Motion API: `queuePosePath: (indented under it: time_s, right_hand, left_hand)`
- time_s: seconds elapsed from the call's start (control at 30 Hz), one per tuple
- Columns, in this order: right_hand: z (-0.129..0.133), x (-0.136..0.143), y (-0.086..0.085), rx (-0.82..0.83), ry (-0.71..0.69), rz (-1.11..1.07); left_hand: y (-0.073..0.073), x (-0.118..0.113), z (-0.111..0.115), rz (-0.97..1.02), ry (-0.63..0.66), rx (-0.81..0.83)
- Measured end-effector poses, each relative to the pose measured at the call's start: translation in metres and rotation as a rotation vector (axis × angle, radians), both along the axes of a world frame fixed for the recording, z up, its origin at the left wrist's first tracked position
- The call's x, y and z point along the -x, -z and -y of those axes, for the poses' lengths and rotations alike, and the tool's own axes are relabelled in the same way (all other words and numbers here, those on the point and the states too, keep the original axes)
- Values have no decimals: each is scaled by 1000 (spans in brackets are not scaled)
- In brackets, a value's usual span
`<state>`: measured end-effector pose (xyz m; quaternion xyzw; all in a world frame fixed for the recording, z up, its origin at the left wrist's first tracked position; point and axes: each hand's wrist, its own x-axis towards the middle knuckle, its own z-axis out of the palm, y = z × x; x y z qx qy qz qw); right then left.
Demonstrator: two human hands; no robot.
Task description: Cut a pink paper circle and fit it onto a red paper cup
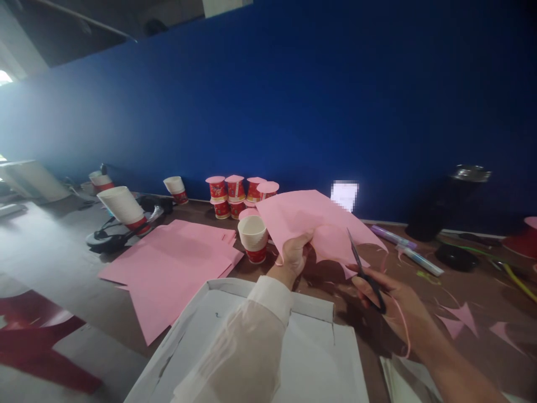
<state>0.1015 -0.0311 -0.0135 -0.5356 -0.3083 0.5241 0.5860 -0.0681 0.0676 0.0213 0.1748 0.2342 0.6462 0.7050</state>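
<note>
My left hand (296,253) pinches a large sheet of pink paper (308,212) between thumb and fingers, holding it above the table. A curved cut edge runs along the sheet near the thumb. My right hand (384,288) grips a pair of dark scissors (361,268) by the handles, with the blades pointing up at the sheet's right part. Whether the blades are spread I cannot tell. A thin pink strip (405,324) curls over the right hand. Just left of the held sheet stands a stack of paper cups (253,238), white with a red base.
A pile of pink sheets (180,252) lies left, beside a white box lid (310,336). Red cups with pink paper tops (235,189) stand by the blue partition (268,101). Markers (415,257), a dark bottle (440,201), a mouse (456,256) and pink scraps (464,318) are right.
</note>
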Motion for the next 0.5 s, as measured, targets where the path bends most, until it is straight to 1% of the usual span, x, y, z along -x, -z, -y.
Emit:
queuePosePath:
  time_s: [0.07,0.17,0.2,0.3,0.4,0.5]
  right_hand:
    - [-1,-3,4,25,-18,53]
    - [-2,-6,6,-12,-33,229]
    - [-2,-6,5,-10,-30,254]
    - [0,-5,0,43,-29,173]
    - [1,-3,-5,80,-75,84]
    - [1,-2,-7,46,-78,112]
  left_hand:
    - [2,1,-1,-6,14,-22]
    - [4,2,-3,-25,28,-34]
    - [5,2,-4,-34,29,-34]
    - [6,4,-5,-59,45,-27]
    - [6,5,-5,-62,64,-21]
    - [7,7,-6,-54,80,-22]
